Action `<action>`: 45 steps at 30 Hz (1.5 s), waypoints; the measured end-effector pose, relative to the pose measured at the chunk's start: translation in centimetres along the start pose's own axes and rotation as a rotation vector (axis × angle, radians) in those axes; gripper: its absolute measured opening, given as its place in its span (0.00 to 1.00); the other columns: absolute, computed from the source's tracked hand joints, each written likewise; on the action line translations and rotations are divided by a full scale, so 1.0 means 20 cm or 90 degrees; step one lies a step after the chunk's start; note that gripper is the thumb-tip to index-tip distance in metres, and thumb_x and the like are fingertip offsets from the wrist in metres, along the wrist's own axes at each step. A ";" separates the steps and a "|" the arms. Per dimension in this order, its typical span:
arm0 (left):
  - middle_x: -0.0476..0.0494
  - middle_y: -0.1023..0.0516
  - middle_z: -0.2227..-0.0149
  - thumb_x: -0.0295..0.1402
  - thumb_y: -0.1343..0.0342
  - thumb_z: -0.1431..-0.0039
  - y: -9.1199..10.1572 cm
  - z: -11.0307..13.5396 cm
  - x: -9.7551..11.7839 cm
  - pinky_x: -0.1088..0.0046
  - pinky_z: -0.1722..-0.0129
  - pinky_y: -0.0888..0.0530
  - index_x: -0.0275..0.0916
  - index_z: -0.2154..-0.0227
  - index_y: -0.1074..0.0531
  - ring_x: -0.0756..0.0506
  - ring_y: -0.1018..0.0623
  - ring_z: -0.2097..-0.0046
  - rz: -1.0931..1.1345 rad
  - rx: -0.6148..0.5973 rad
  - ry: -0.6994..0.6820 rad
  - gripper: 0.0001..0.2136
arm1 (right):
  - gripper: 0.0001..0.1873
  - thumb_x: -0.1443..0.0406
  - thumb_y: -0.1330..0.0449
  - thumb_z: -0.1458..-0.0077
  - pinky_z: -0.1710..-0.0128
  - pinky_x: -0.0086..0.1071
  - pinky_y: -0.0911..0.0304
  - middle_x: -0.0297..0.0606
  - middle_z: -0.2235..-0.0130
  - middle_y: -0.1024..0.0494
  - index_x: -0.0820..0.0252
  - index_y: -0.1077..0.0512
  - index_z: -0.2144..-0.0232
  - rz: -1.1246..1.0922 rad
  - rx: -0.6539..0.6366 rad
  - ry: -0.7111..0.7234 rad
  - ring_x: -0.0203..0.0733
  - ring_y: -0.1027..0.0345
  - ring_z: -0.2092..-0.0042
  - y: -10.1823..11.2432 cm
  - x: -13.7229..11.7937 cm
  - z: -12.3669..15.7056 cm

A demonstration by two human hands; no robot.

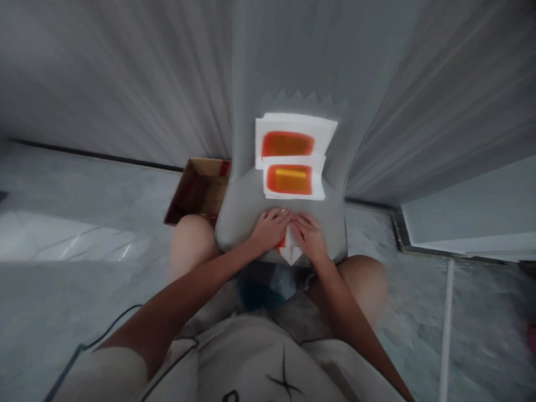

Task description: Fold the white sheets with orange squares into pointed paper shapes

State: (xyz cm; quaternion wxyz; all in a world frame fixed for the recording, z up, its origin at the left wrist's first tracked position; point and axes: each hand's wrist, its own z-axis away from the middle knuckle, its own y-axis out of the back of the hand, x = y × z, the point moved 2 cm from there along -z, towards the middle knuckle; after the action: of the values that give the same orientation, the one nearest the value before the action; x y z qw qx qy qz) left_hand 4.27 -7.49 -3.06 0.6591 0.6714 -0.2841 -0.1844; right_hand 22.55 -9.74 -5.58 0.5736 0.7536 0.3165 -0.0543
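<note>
A grey chair seat (243, 206) stands in front of me, between my knees. My left hand (271, 226) and my right hand (309, 234) rest side by side at its near edge, fingers pressed down on a small folded white paper with an orange patch (290, 251). The paper's pointed corner hangs over the seat edge. Further back on the seat lies a stack of white sheets (293, 156), each printed with an orange rectangle; the nearer one has a yellow centre.
An open brown cardboard box (196, 190) sits on the marble floor to the left of the chair. Grey curtains (104, 84) hang behind it. A white slab (469, 218) and a thin white rod (447, 324) lie at the right. A dark cable (113, 324) runs near my left arm.
</note>
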 end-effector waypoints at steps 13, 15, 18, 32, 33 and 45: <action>0.41 0.34 0.28 0.31 0.55 0.27 0.01 -0.02 0.00 0.55 0.37 0.35 0.39 0.31 0.34 0.36 0.31 0.34 0.003 0.005 -0.035 0.24 | 0.29 0.56 0.55 0.25 0.28 0.60 0.47 0.47 0.33 0.28 0.61 0.34 0.31 0.058 -0.165 0.042 0.57 0.45 0.26 0.11 0.03 0.08; 0.41 0.34 0.28 0.31 0.55 0.27 0.01 -0.02 0.00 0.55 0.37 0.35 0.38 0.31 0.34 0.36 0.31 0.34 0.002 0.008 -0.035 0.24 | 0.29 0.56 0.56 0.24 0.28 0.61 0.49 0.48 0.32 0.28 0.62 0.33 0.31 0.080 -0.173 0.040 0.57 0.45 0.26 0.15 0.04 0.11; 0.40 0.33 0.29 0.31 0.54 0.28 0.00 -0.02 0.00 0.54 0.36 0.34 0.38 0.32 0.33 0.37 0.31 0.35 0.004 0.017 -0.028 0.24 | 0.28 0.57 0.56 0.24 0.28 0.62 0.50 0.48 0.33 0.27 0.62 0.32 0.32 0.102 -0.162 0.038 0.57 0.44 0.27 0.18 0.04 0.17; 0.43 0.34 0.28 0.33 0.55 0.28 -0.01 0.00 -0.04 0.55 0.32 0.38 0.38 0.30 0.36 0.37 0.34 0.32 0.088 0.046 -0.022 0.25 | 0.24 0.59 0.54 0.25 0.31 0.54 0.42 0.48 0.45 0.17 0.59 0.23 0.42 0.104 -0.097 0.010 0.53 0.26 0.40 0.20 0.01 0.11; 0.42 0.33 0.29 0.32 0.56 0.28 -0.01 0.00 -0.04 0.56 0.32 0.38 0.37 0.30 0.36 0.38 0.34 0.31 0.108 0.055 -0.021 0.25 | 0.24 0.59 0.54 0.26 0.33 0.53 0.40 0.48 0.47 0.16 0.59 0.21 0.45 0.099 -0.092 -0.005 0.53 0.24 0.43 0.20 0.02 0.08; 0.36 0.26 0.47 0.39 0.38 0.36 0.06 0.02 -0.12 0.57 0.43 0.29 0.40 0.57 0.25 0.36 0.29 0.43 0.181 0.189 0.319 0.10 | 0.10 0.58 0.33 0.41 0.68 0.32 0.39 0.37 0.68 0.18 0.60 0.21 0.64 -0.091 -0.207 -0.207 0.40 0.28 0.68 0.11 0.07 -0.34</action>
State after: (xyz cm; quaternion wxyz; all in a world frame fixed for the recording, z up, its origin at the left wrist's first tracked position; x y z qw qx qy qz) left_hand 2.01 -6.28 -2.27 0.6224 0.7384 -0.2278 0.1243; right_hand 22.90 -3.43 -2.12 0.7256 0.6081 0.2771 -0.1641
